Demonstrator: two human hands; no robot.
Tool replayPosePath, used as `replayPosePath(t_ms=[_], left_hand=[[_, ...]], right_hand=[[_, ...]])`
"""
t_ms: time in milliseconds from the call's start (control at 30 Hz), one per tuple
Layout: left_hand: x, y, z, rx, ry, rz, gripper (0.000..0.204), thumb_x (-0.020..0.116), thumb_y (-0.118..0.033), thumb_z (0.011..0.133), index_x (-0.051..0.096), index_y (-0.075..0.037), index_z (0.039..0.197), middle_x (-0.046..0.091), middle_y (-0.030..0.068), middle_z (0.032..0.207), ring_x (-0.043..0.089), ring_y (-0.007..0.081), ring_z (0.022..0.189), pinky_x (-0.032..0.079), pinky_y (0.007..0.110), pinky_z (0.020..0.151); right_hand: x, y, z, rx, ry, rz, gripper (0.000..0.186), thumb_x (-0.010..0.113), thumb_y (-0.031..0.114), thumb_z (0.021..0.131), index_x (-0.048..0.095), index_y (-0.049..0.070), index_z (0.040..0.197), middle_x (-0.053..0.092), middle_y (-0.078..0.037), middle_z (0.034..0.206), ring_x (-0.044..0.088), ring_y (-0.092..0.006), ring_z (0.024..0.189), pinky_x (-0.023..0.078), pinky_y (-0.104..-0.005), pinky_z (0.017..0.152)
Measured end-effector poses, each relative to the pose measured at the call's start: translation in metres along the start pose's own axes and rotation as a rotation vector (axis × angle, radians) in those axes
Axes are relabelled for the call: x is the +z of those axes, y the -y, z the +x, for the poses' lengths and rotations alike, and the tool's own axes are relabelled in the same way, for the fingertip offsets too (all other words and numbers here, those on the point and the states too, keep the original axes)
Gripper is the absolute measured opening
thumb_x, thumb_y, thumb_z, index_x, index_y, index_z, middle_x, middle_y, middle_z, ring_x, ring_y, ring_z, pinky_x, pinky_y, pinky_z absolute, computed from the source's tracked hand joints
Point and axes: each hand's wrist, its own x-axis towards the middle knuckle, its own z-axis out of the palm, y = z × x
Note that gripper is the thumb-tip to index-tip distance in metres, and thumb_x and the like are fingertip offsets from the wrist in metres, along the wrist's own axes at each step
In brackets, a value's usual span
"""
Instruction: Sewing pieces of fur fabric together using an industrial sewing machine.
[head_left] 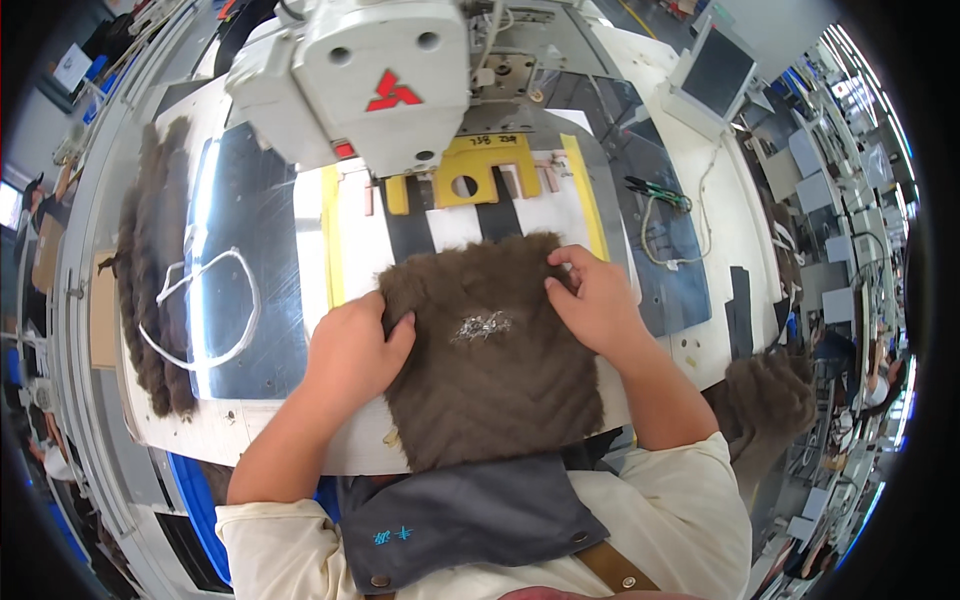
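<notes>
My left hand (365, 350) grips the left edge of a square piece of brown fur (490, 390) with a silvery patch near its middle, and my right hand (585, 300) holds its upper right, fingers curled over the edge. The fur lies across the near part of the work surface, just short of the machine's yellow template plate (505, 180). Beneath the white machine head (350, 80), a white board (365, 250) with black strips and yellow side bands shows behind the fur.
Fur strips (160, 300) and a white cord (235, 340) lie left, green-handled snips (670, 195) and a monitor (705, 75) right. More fur (770, 400) hangs at the right edge; a blue bin (200, 510) is below left. Co-workers (875, 375) sit farther off.
</notes>
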Motion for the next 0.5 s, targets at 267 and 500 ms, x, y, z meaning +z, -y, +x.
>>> replayPosePath(t_ms=[267, 500], left_hand=[[0.044, 0.018, -0.016, 0.231, -0.476, 0.029, 0.047, 0.068, -0.012, 0.094, 0.055, 0.004, 0.136, 0.070, 0.0216, 0.082, 0.068, 0.0393, 0.069, 0.054, 0.047, 0.064], [0.040, 0.026, 0.020, 0.376, -0.491, 0.145, 0.033, 0.060, -0.004, 0.096, 0.061, 0.008, 0.126, 0.067, 0.0225, 0.076, 0.066, 0.0400, 0.070, 0.053, 0.050, 0.065]], right_hand=[[-0.009, 0.007, -0.004, -0.079, 0.059, -0.076, 0.034, 0.066, 0.020, 0.092, 0.065, 0.004, 0.121, 0.071, -0.020, 0.084, 0.070, -0.0395, 0.082, 0.055, -0.0483, 0.074], [-0.010, 0.002, -0.005, -0.117, 0.088, -0.068, 0.039, 0.062, 0.016, 0.093, 0.063, -0.001, 0.129, 0.072, -0.024, 0.090, 0.070, -0.0427, 0.086, 0.055, -0.0499, 0.079]])
